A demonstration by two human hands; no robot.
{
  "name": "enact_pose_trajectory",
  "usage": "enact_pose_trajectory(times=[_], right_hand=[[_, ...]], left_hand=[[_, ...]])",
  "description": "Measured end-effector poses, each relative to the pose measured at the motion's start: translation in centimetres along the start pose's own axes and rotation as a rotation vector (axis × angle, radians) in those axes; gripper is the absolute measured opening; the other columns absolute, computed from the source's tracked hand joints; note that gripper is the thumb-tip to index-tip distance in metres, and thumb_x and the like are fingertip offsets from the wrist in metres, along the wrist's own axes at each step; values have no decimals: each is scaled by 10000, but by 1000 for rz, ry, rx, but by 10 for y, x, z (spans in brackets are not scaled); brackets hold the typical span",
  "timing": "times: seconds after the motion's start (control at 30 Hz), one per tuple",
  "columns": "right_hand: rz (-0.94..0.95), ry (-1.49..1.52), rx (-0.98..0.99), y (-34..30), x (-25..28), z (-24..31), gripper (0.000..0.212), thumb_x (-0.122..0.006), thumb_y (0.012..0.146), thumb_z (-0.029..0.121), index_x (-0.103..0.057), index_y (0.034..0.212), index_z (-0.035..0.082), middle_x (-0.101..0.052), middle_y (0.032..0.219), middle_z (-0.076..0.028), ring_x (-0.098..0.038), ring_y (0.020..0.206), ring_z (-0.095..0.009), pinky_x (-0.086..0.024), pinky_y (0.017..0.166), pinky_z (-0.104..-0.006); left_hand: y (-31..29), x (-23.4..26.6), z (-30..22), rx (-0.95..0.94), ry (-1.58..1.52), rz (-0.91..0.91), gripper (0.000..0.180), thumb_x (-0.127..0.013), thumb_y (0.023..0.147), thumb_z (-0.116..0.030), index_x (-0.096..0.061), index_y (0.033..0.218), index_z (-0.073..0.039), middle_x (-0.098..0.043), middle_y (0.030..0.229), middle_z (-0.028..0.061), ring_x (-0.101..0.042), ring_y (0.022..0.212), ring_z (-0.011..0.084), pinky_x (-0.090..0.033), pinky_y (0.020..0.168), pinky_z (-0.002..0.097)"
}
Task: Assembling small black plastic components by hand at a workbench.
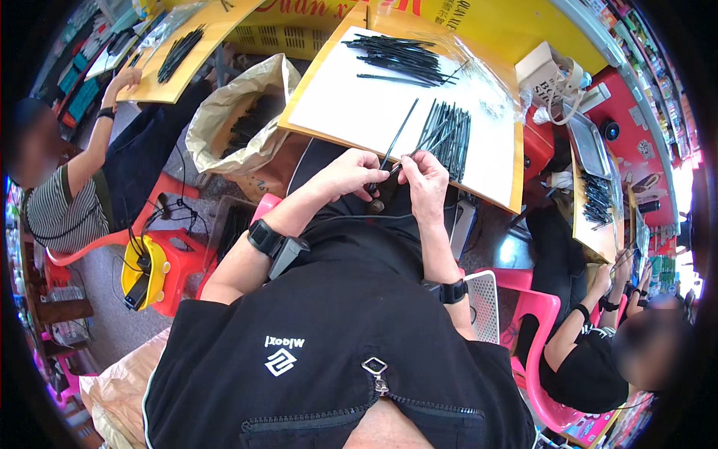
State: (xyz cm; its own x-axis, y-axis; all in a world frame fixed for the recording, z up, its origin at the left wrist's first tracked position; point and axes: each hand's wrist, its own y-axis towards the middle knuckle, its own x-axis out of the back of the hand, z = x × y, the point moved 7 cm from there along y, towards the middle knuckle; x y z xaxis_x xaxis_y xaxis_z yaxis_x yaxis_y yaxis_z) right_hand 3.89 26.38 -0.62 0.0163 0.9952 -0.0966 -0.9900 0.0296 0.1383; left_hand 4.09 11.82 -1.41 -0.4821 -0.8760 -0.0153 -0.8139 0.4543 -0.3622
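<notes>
Strips, black and thin, heaped on a white sheet over a yellow board, just beyond both hands; a second heap farther up under clear film. Brown paper sack gaping open left of the board, dark strips inside. Yellow sign with red lettering across the top edge; small white box at the board's right corner. Left hand pinched shut on a single strip slanting up over the sheet; right hand closed on the same strip's lower end, fingertips nearly meeting the left's. Near edge of the board just past the knuckles, open white sheet ahead and left. Other seated people at similar boards far left and lower right, well apart.
</notes>
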Motion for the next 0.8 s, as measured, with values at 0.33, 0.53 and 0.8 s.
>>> enact_pose_trajectory(times=[0.33, 0.53, 0.8], right_hand=[[-323, 297, -24, 12, 58, 8, 238, -552, 913, 100, -544, 1122, -13, -639, 859, -79, -568, 643, -70, -472, 580, -199], [-416, 282, 1, 14, 80, 8, 198, -562, 893, 56, -570, 1086, 14, -637, 849, -60, -557, 615, -56, -472, 557, -175], [-453, 262, 5, 15, 88, 12, 185, -540, 897, 38, -578, 1073, -5, -631, 854, -64, -543, 620, -58, -463, 567, -194]], left_hand=[[54, 9, -17, -86, -69, -30, 414, -596, 845, -25, -437, 1212, 83, -612, 872, 137, -650, 748, 179, -564, 661, 259], [98, -11, -35, -33, 69, -21, 439, -620, 831, -69, -472, 1212, 90, -627, 814, 145, -652, 669, 177, -546, 601, 257], [121, -5, -51, -390, 877, -264, 371, -584, 819, -180, -588, 1121, 34, -650, 894, 213, -625, 886, 331, -474, 841, 389]])
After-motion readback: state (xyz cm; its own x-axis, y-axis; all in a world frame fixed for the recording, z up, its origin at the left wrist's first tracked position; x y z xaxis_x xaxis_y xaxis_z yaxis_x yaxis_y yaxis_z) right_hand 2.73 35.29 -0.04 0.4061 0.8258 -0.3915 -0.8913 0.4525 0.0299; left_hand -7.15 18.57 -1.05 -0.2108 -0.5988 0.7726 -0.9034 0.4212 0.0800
